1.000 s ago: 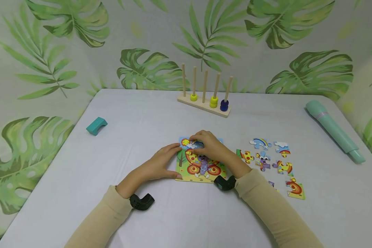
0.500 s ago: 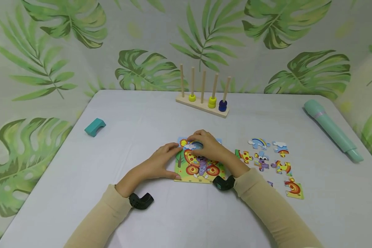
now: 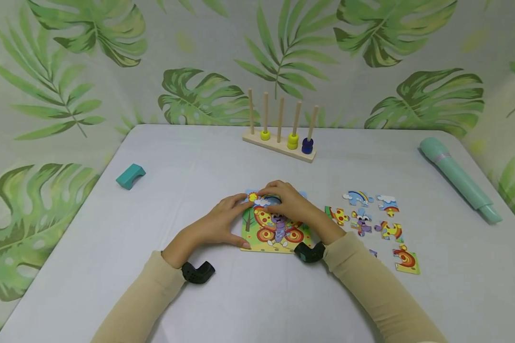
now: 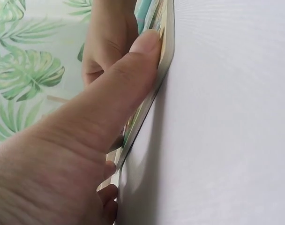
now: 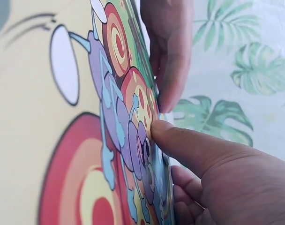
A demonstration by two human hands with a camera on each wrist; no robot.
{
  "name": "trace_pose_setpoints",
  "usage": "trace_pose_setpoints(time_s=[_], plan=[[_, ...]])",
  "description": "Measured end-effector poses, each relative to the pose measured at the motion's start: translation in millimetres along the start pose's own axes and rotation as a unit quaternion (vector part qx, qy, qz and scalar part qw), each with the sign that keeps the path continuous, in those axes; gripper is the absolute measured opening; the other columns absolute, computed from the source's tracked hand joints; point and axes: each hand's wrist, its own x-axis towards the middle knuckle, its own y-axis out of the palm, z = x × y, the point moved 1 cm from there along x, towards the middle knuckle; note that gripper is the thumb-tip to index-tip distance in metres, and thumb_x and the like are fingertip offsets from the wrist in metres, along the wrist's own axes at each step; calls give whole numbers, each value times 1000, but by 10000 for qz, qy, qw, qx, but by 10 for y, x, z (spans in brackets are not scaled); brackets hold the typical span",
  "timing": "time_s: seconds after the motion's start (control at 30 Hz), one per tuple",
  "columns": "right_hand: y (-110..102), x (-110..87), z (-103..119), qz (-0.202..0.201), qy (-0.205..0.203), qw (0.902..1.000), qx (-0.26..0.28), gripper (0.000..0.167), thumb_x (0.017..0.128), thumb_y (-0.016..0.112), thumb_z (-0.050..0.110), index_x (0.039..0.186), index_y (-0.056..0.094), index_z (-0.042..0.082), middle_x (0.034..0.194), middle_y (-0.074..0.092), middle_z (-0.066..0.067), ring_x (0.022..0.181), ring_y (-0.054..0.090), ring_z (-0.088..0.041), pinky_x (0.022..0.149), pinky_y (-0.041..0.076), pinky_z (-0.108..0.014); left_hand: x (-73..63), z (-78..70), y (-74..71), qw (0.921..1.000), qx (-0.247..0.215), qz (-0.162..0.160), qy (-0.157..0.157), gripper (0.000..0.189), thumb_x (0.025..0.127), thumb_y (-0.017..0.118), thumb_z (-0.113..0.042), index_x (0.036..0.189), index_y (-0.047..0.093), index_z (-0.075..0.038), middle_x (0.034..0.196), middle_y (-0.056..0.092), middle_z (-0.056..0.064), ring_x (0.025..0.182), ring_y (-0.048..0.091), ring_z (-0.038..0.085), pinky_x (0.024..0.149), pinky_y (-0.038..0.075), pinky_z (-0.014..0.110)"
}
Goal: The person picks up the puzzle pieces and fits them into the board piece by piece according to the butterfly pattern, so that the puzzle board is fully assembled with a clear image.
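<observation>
On the white table lies a square butterfly puzzle board (image 3: 257, 243), its picture showing a sun, a cloud and a tree. My left hand (image 3: 219, 221) reaches along its left side, thumb extended on the near left corner and fingers by the far left corner. In the left wrist view the thumb (image 4: 126, 70) lies on the board's edge. My right hand (image 3: 293, 205) is over the upper part, thumb and bent fingers pinching a cloud puzzle piece (image 3: 262, 202) that lies flat on the board. The right thumb (image 5: 180, 140) touches the picture surface. The hand hides the board's upper right.
Several loose puzzle pieces (image 3: 362, 221) lie right of the board, one partly behind the right sleeve. Behind stands a wooden peg stand (image 3: 279, 144) with yellow and blue beads. A teal block (image 3: 130, 176) is at left, a mint-green microphone-shaped object (image 3: 461, 178) at far right.
Both hands stay at the board in nearly the same pose. The left wrist has shifted slightly. The whole head view has drifted a little.
</observation>
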Motion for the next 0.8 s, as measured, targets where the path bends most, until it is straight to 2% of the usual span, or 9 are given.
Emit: trace_pose_setpoints(time_s=[0.17,0.3,0.4,0.53,0.67,0.8], plan=[[-87,-16,80,167,98,9994,270,49,83,65,28,127,50,11,131,39,-11,120,33,-28,97,30,-47,-1,23,5,10000,-11,-16,47,101,62,67,-65,141,30,-14,145,18,10,131,16,27,103,19,46],[-277,-114,192,5,93,9984,555,57,83,64,33,132,43,11,135,35,-9,123,32,-29,98,29,-47,-6,32,19,9999,17,-111,95,100,62,66,-66,140,32,-13,145,19,10,131,16,27,102,20,47],[-453,-233,227,-347,-117,9981,486,59,83,65,31,133,41,12,135,37,-6,121,34,-27,98,30,-45,-5,35,26,9999,52,-133,86,101,61,67,-66,139,33,-12,144,20,11,131,16,28,103,19,46],[-671,-448,176,-992,-358,9941,259,59,80,68,28,131,43,11,132,42,-4,118,38,-26,96,31,-47,-3,30,24,10000,66,-6,-46,102,61,68,-65,141,30,-14,146,18,9,132,13,26,104,16,43],[-845,-689,28,-1569,-244,9873,93,60,78,71,26,129,46,11,129,46,-5,117,40,-28,95,31,-50,2,26,23,9999,44,37,-110,102,61,68,-64,141,30,-15,146,17,8,132,13,25,105,15,43],[-977,-904,-179,-1924,-34,9813,83,59,77,72,20,129,46,9,127,48,-9,117,39,-29,96,30,-49,0,14,19,9999,25,31,-135,101,61,69,-63,141,30,-15,146,17,8,132,13,26,105,15,43]])
